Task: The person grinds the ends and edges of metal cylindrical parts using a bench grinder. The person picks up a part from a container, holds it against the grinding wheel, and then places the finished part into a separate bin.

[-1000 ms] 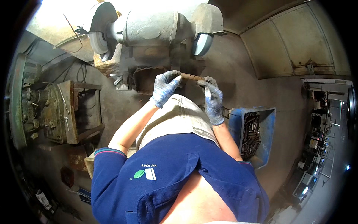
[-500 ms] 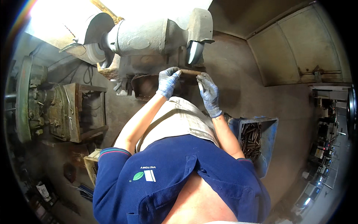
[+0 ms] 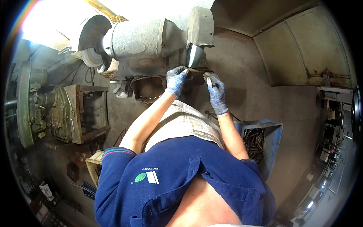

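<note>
Bar (image 3: 196, 70): likely stiff, light. Left hand (image 3: 176, 82), right hand (image 3: 216, 92): fingers pinch its ends; best hold, clear of wheel (image 3: 194, 56).

At 10 o'clock we note a strong white glare (image 3: 45, 24), its source indistinct. At 2 o'clock we see a pale panelled surface (image 3: 302, 45), darkly stained along its lower edge; wall or cabinet, we cannot tell. Dull grey-brown floor (image 3: 291, 113) extends at 3 o'clock. At 9 o'clock we observe a green machine (image 3: 56, 109) beside a boxy metal frame (image 3: 77, 113).
</note>
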Motion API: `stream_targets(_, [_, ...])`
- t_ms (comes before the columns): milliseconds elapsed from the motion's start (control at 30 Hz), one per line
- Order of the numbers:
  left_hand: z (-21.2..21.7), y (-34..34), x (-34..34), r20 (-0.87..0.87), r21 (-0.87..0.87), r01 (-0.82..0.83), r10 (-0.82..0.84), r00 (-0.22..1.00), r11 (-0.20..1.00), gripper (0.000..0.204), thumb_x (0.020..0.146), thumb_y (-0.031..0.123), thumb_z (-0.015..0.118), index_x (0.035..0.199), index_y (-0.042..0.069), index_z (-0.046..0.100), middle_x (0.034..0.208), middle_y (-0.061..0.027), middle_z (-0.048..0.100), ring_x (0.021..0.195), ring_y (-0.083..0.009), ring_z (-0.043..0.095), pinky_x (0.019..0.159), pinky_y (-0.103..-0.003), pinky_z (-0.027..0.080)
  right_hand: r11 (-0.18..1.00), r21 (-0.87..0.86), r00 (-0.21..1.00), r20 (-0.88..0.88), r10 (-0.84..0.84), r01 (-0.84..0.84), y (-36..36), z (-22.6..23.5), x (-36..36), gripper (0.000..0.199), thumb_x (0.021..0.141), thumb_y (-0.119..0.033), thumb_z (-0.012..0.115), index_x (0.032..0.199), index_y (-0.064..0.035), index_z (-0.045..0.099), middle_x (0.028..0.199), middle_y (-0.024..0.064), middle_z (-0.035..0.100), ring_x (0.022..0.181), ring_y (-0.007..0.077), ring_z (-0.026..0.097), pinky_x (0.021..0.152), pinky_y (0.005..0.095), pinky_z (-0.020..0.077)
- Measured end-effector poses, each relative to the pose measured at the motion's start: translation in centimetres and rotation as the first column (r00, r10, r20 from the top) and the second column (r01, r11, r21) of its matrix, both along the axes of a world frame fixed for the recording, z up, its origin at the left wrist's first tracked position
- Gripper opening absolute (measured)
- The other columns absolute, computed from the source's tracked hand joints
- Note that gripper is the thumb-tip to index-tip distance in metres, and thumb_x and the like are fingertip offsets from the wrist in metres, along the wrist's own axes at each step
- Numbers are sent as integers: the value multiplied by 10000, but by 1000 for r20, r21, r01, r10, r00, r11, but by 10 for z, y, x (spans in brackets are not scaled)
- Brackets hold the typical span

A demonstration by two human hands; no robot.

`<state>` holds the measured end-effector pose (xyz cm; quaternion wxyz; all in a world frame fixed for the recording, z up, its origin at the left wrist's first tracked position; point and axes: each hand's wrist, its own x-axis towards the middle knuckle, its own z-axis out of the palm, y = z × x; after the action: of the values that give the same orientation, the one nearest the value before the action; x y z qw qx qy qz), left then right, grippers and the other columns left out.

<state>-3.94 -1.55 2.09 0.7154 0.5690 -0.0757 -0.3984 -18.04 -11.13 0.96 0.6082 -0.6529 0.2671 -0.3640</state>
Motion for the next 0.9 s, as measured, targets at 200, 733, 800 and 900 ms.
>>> stream_targets(200, [0, 3, 7, 7, 49, -69, 69, 998, 996, 93, 859, 36, 585, 878, -33, 646, 773, -72, 653, 633, -125, 616, 596, -245, 519, 998, 65, 1000, 4, 13, -13, 4, -13, 11, 120, 843, -12, 610, 947, -3, 669, 954, 79, 672, 881, 131, 604, 799, 269, 462])
stream_targets(733, [-19, -8, 13, -54, 51, -34, 37, 998, 998, 85, 836, 54, 636, 859, -25, 656, 735, -66, 654, 617, -125, 598, 567, -247, 492, 990, 114, 993, -84, 88, -78, -10, -25, 4, 232, 905, -126, 561, 1057, 38, 625, 1024, 121, 650, 947, 179, 611, 895, 306, 471])
stream_targets(800, [-22, -11, 12, -58, 58, -16, 19, 998, 998, 92, 835, 65, 643, 860, -23, 658, 735, -62, 652, 612, -118, 591, 559, -246, 485, 989, 131, 995, -53, 80, -73, -12, -29, 1, 239, 906, -137, 562, 1055, 38, 628, 1021, 118, 651, 940, 172, 609, 886, 302, 473])
stream_targets(900, [-20, -8, 15, -55, 73, -19, 23, 998, 997, 87, 837, 68, 642, 853, -16, 657, 730, -58, 648, 600, -111, 577, 548, -243, 473, 991, 102, 993, -76, 93, -86, -10, -25, 3, 237, 908, -142, 560, 1046, 37, 634, 1014, 115, 654, 935, 170, 610, 883, 298, 474])
